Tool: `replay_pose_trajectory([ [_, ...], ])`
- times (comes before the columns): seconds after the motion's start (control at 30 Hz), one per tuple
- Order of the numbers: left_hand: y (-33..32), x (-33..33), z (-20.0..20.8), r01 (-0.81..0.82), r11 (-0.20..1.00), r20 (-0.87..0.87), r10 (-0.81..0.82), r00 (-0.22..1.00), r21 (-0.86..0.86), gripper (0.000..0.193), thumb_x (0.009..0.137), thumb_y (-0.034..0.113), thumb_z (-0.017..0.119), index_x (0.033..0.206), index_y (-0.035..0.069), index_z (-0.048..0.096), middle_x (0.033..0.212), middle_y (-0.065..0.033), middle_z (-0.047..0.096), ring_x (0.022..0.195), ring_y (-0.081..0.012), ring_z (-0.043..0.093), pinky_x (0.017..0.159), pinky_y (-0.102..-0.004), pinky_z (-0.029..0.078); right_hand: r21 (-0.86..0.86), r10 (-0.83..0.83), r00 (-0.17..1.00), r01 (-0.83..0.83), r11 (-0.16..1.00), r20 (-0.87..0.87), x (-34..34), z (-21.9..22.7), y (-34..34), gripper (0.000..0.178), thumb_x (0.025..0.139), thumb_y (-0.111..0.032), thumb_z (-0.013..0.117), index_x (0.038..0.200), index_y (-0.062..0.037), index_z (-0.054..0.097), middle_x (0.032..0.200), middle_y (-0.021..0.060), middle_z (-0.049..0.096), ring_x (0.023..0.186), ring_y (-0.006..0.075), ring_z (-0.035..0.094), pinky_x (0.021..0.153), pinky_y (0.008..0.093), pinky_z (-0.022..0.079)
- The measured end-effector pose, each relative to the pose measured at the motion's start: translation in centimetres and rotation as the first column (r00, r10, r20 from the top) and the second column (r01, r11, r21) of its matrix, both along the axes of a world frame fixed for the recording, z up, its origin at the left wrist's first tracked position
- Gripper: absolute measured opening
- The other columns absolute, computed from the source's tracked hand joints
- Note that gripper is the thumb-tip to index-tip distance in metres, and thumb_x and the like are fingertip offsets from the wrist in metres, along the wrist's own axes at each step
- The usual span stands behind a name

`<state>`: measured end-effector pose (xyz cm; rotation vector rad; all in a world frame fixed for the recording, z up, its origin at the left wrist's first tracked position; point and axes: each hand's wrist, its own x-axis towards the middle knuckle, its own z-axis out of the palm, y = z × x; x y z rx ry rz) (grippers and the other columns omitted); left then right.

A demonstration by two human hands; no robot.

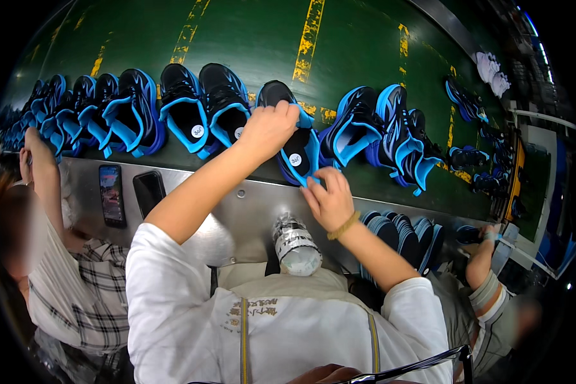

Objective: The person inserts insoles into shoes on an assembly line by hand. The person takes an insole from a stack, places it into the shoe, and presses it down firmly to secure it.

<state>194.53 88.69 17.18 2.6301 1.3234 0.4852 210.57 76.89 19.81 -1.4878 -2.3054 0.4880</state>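
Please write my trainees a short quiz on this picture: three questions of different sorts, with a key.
1. Multiple choice: where on the shoe is the right hand? A toe; B heel; C laces.
2. True or false: the bottle is to the right of the phone with the lit screen.
3. Fill in: the painted lines on the green surface are ____.

Key: 1 B; 2 true; 3 yellow.

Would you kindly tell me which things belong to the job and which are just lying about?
Likely job things:
blue-and-black shoe, held by the left hand and right hand
neighbouring shoes on the green surface
stacked dark pads, possibly insoles

Seemingly just lying about:
lit phone
dark phone
clear bottle
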Motion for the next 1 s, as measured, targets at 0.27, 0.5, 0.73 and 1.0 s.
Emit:
replay_pose_trajectory([
  [0.27,-2.0,0.0,1.5,0.148,0.928,-0.256,-0.059,0.965,0.343,0.012,0.071,0.019,0.051,0.077,0.009,0.049,0.064,-0.0008,0.042,0.053,-0.0134,0.045,0.049,-0.0262,0.034,0.035,-0.126,0.969,0.136,0.99,-0.211,0.2,-2.0,-2.9,0.023,0.068,-0.008,0.061,0.089,-0.0009,0.054,0.094,0.0157,0.048,0.083,0.0297,0.051,0.07,0.0355,0.043],
  [0.5,3.5,-1.7,1.0,0.315,0.947,-0.392,-0.267,0.88,0.062,0.011,0.068,0.012,0.049,0.078,0.006,0.048,0.072,-0.0063,0.051,0.062,-0.0192,0.055,0.053,-0.0295,0.042,-0.043,-0.134,0.969,0.128,0.991,-0.206,-1.2,-0.7,1.2,0.027,0.071,-0.012,0.059,0.095,-0.0026,0.053,0.1,0.0147,0.048,0.091,0.0305,0.049,0.075,0.0351,0.042],
  [0.73,1.6,-3.1,5.0,0.101,0.784,0.536,0.318,0.782,-0.612,0.012,0.083,0.012,0.039,0.073,0.005,0.041,0.085,-0.0086,0.055,0.049,-0.0099,0.041,0.044,-0.0213,0.032,0.002,-0.466,0.875,0.47,0.883,-0.129,9.8,6.9,-6.3,0.029,0.07,-0.007,0.058,0.099,-0.0026,0.054,0.104,0.015,0.048,0.095,0.0285,0.047,0.081,0.0338,0.038],
  [1.0,1.0,1.5,7.6,0.21,0.56,0.573,0.615,0.542,-0.801,0.015,0.079,0.014,0.044,0.066,0.006,0.042,0.057,0.0039,0.037,0.047,-0.0041,0.031,0.041,-0.0193,0.027,-0.256,-0.662,0.615,0.785,0.564,0.428,20.7,6.6,-22.2,0.044,0.068,-0.019,0.061,0.11,-0.012,0.05,0.116,0.0217,0.039,0.104,0.0366,0.04,0.085,0.038,0.035],
])
